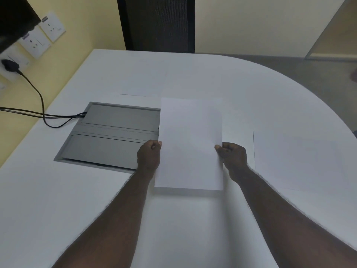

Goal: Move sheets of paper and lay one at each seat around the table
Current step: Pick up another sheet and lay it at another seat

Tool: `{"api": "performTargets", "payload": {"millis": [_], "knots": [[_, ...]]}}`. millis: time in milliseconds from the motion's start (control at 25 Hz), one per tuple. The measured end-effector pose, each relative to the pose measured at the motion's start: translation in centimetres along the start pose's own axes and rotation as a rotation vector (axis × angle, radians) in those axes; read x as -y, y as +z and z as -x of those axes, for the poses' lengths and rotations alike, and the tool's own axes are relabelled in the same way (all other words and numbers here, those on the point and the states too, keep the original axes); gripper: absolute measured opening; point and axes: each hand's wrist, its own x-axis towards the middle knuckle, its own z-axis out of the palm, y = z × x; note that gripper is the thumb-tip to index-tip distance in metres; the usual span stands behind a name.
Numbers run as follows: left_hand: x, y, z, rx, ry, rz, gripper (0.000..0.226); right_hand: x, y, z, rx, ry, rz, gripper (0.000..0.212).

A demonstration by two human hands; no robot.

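Hands grip one sheet (190,144) by its long edges: left hand (148,156) curled shut on the left edge, right hand (232,157) pinching the right edge, thumb on top. Beyond the left fingers a grey hatch (114,132) sits in the table (58,190). Another sheet (297,159) lies flat, just right of the right fingers.

At frame centre a sheet of paper (190,144) is held above the desk (58,200) between two hands, with a recessed cable box (114,132) set into the desk left of it, another sheet (295,161) lying flat at right, and wall sockets (38,37) at upper left.
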Motion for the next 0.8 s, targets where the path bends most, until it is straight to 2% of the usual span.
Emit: {"api": "performTargets", "payload": {"millis": [200, 800], "knots": [[-2.4, -3.5, 3.0, -0.03, 0.049, 0.061, 0.024, 3.2, -0.7, 4.3, -0.005, -0.077, -0.034, 0.014], [-6.4, -11.8, 14.4, -0.092, 0.136, 0.23, 0.021, 6.9, -4.4, 18.1, -0.03, -0.201, -0.096, 0.009]]}}
